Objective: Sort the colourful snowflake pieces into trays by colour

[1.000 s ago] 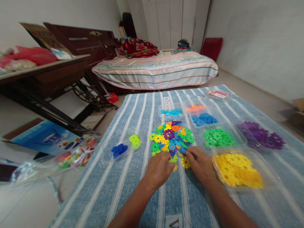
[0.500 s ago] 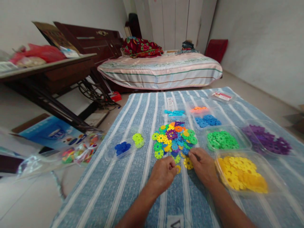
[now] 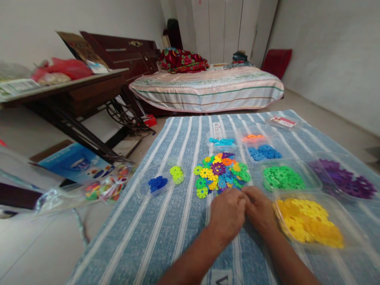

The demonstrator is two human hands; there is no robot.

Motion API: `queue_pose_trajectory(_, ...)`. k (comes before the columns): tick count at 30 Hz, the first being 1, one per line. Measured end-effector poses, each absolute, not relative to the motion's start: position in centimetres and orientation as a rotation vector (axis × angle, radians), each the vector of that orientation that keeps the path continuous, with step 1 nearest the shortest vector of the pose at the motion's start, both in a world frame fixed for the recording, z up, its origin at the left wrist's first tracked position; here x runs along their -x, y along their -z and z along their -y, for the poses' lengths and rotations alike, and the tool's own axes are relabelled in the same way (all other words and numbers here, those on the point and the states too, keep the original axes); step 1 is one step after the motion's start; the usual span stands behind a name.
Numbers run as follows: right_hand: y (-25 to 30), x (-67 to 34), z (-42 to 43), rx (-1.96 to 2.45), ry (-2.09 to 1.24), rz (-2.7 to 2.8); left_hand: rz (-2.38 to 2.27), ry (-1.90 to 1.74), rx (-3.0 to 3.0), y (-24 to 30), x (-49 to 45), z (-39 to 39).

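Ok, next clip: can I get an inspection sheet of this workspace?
Surface: blue striped cloth spread on the floor.
Job's things: mixed pile of snowflake discs; yellow discs, green discs, purple discs and blue discs sorted into clear trays.
Clutter: plastic bag of mixed discs beside the cloth's left edge.
Hands: left hand and right hand touch at the pile's near edge; what they hold is hidden.
Cables: nothing seen.
Surroundings: bed, treadle sewing table.
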State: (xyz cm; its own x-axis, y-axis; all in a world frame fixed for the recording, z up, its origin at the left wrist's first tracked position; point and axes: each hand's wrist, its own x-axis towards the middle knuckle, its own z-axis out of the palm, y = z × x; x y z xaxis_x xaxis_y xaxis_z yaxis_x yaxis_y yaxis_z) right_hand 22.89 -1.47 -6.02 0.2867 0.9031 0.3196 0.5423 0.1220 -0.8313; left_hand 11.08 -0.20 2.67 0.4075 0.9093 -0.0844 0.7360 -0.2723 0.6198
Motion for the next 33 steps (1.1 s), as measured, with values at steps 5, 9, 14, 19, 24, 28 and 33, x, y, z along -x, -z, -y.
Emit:
queue_pose_trajectory(5,5.5,-22.7,1.3,1.576,-0.468,1.397,-1.806,-0.018,-2.195,-1.0,-7.3,-0.8)
queue_pose_trajectory(9,5.7,-22.8,1.4,1.574,-0.490,1.399,-1.794,0.002,-2.235,-0.4,-7.2,-0.8)
queue_pose_trajectory(14,5.9,-23.0,1.5,1.593,-0.493,1.414,-1.778,-0.110,-2.159,-0.1,-7.6,-0.9)
queue_pose_trajectory(19,5.9,-23.0,1.5,1.584,-0.504,1.400,-1.730,-0.232,-1.816,0.3,-6.3,-1.2)
queue_pose_trajectory(24,5.7,-23.0,1.5,1.579,-0.525,1.384,-1.494,-0.380,-1.471,-0.4,-3.2,-0.8)
queue_pose_trajectory(28,5.7,-22.9,1.6,1.580,-0.508,1.376,-1.520,-0.476,-1.501,-3.4,0.0,-2.0)
queue_pose_trajectory(33,5.7,-22.9,1.5,1.583,-0.497,1.386,-1.908,-0.500,-1.886,-7.1,3.8,-6.5)
